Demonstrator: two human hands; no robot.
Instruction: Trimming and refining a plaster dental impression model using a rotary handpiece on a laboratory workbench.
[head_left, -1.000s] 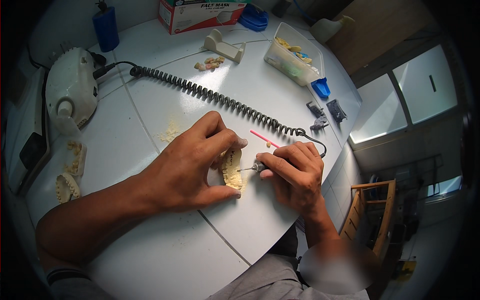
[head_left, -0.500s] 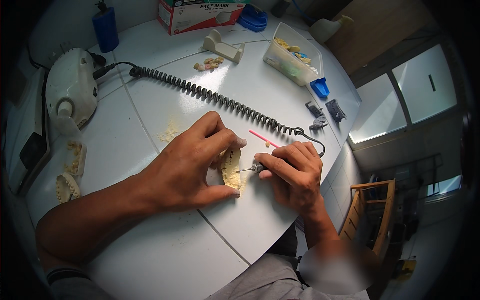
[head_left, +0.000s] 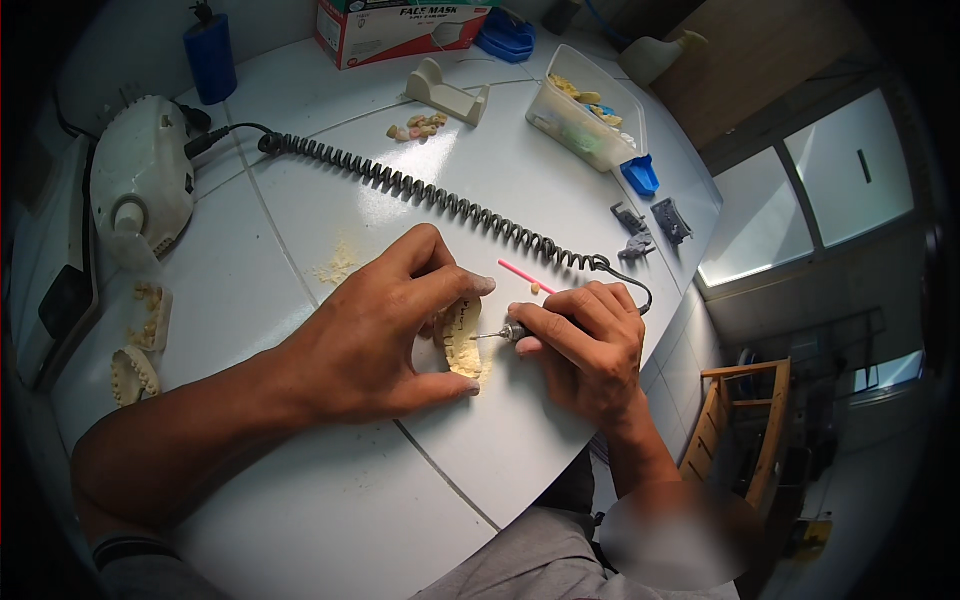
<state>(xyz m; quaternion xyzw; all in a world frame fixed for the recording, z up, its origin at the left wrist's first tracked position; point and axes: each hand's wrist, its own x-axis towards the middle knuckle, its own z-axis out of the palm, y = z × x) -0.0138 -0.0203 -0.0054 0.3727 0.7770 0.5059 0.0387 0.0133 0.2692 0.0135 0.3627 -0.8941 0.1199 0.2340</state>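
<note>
A pale yellow plaster dental model (head_left: pixel 462 338), marked with handwriting, stands on the white tabletop between the thumb and fingers of my left hand (head_left: pixel 405 320). My left hand is closed on its two ends. My right hand (head_left: pixel 590 345) grips a dark rotary handpiece (head_left: pixel 515 332) like a pen. Its thin metal bur (head_left: pixel 490 336) points left and reaches the model's face; whether it touches cannot be made out. Yellow dust lies at the model's lower edge. A black coiled cord (head_left: pixel 430 200) runs from the handpiece to a white control unit (head_left: pixel 142 175) at the left.
Beyond my right hand lie a pink stick (head_left: pixel 525 275) and grey pieces (head_left: pixel 672 221). A second dental model (head_left: pixel 134 376) sits near my left forearm. Farther back are tooth-like pieces (head_left: pixel 418 127), a cream cradle (head_left: pixel 446 95), a clear tub (head_left: pixel 575 135) and a mask box (head_left: pixel 395 35).
The bur tip has shifted very slightly left and up along the model. Both hands keep nearly the same place and grip.
</note>
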